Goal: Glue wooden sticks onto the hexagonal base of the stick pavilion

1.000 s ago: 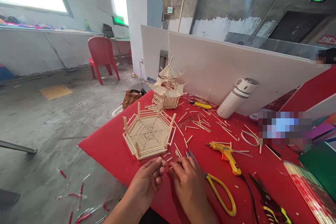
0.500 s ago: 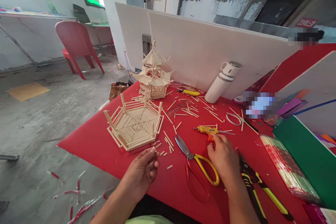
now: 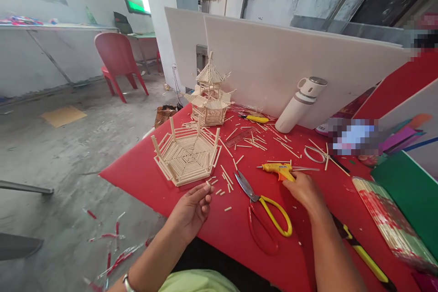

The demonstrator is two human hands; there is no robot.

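Observation:
My left hand is closed in a pinch above the table's front edge, with the pale tip of a short wooden stick piece showing at the fingertips. My right hand is closed around the handle of a yellow hot glue gun, whose nozzle points left. Ahead of my left hand stands a hexagonal stick base with several upright posts. Scissors with one yellow and one red handle lie open between my hands. Short cut stick pieces are scattered nearby.
A stick pagoda stands at the back of the red table. Behind are a yellow utility knife and a white bottle. Black-and-yellow pliers and a bundle of sticks lie on the right.
My right hand has closed on the glue gun's handle, and the gun has turned slightly. My left hand keeps its pinch. The whole view has shifted, moving the scene rightward.

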